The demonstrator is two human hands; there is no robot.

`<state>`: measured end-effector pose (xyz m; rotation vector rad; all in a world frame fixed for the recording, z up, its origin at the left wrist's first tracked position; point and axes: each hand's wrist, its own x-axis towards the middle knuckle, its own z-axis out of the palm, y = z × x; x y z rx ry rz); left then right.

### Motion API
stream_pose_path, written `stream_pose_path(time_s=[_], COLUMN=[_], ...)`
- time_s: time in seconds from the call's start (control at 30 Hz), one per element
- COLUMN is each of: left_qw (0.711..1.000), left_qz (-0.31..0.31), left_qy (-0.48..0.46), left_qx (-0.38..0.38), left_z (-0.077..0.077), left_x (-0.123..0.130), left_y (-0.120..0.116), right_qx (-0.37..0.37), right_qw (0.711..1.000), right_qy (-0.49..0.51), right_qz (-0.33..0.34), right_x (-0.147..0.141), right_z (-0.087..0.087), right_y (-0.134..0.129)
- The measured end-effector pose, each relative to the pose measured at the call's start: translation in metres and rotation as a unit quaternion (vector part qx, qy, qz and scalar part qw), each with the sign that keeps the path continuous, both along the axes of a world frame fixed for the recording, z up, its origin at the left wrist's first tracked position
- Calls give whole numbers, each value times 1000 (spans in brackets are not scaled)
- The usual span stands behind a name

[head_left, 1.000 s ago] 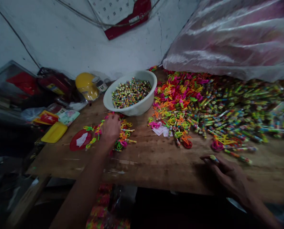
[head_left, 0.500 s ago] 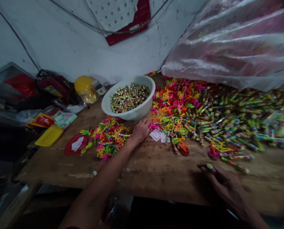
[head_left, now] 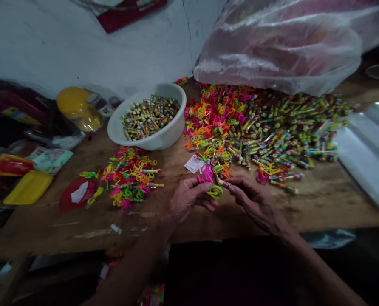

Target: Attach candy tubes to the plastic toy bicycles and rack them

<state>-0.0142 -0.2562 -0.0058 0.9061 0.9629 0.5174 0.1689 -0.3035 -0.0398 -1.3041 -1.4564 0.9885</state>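
My left hand (head_left: 189, 197) is closed on a small pink plastic toy piece (head_left: 206, 174), and a yellow-green plastic ring (head_left: 215, 192) shows at its fingertips. Close by on the right, my right hand (head_left: 258, 199) pinches a small printed tube (head_left: 224, 182). Its end points at the plastic pieces; whether they touch I cannot tell. Behind the hands spreads a heap of bright plastic pieces (head_left: 218, 110), which runs into a pile of printed tubes (head_left: 281, 127). To the left lies a smaller heap of plastic pieces with tubes (head_left: 132, 176).
A white basin (head_left: 168, 138) full of short printed tubes stands behind. Small paper slips (head_left: 194, 163) lie near the heap. A red dish (head_left: 66, 199), a yellow tray (head_left: 28, 188) and a yellow helmet-like object (head_left: 77, 108) are at left. A plastic bag (head_left: 272, 55) overhangs the back; clear sheeting (head_left: 364, 153) lies right.
My left hand has left the spot in front of the basin and now holds a pink piece. My right hand has come leftward to meet it with the tube. The view has shifted right.
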Motion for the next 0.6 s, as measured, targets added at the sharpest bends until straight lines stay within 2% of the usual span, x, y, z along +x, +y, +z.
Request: stream_pose_path(time_s=[0.1,0.17,0.33,0.4,0.53,0.6], left_qw=[998,996,989,987,983,983], left_qz=[-12,-19,-55,-49,-14,-17], left_qy=[-41,-68,-117,-137,-169,-167], left_qx=[-47,-61,-67,-65,-74,-80], left_z=[-5,-10,-20,-23,-28,-29], left_x=[11,16,20,20,19,19], left_y=[-14,-17,-22,-24,-26,-25], right_qx=[-30,-21,14,14,-21,-31], right_qw=[999,1000,999,998,997,998], right_qy=[20,12,14,31,73,61], right_qz=[3,3,43,55,13,3], right_x=[5,10,13,12,12,13], right_z=[1,1,2,2,-4,-8], right_y=[-10,-16,-20,-21,-26,-28])
